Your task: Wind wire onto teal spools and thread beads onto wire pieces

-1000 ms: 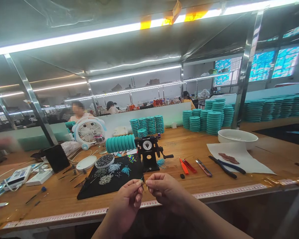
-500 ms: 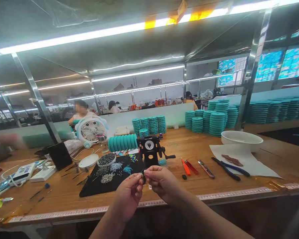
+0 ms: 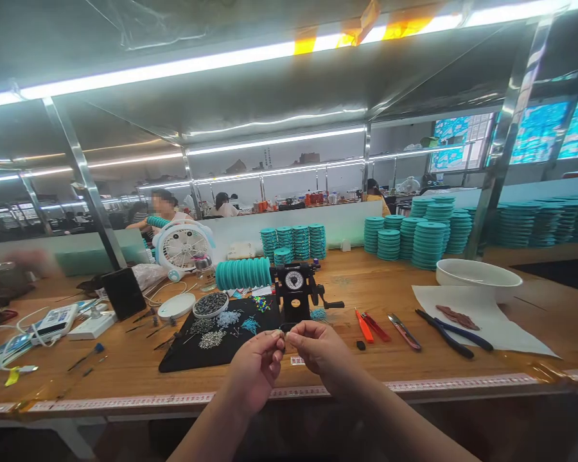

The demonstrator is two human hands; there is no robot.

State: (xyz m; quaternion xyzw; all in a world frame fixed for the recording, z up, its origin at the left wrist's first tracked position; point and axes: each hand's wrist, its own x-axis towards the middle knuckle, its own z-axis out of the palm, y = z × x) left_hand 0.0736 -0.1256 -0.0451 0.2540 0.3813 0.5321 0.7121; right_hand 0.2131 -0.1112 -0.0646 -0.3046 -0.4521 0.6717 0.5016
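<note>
My left hand [image 3: 256, 367] and my right hand [image 3: 322, 350] meet over the front of the table, fingertips pinched a short gap apart. A tiny dark piece shows between the pinches, too small to name. Just behind them stands a black winding machine [image 3: 293, 295] with a round dial and a side crank [image 3: 334, 304]. A row of turquoise spools [image 3: 243, 274] sits on its left side. To the left of my hands lies a black mat [image 3: 178, 356] bearing small metal parts [image 3: 212, 340], pale blue pieces [image 3: 228, 318], coloured beads [image 3: 261, 304] and a bowl of dark beads [image 3: 210, 304].
Right of my hands lie an orange-handled tool [image 3: 364, 326], a craft knife [image 3: 404, 332] and pliers [image 3: 450, 337]. A white bowl [image 3: 479, 274] rests by white paper. Turquoise spool stacks [image 3: 428, 244] and a fan [image 3: 183, 249] stand behind. Several people sit farther back.
The view has shifted, so the table's things appear slightly farther right. My fingertips have drawn a little apart, both hands still pinched.
</note>
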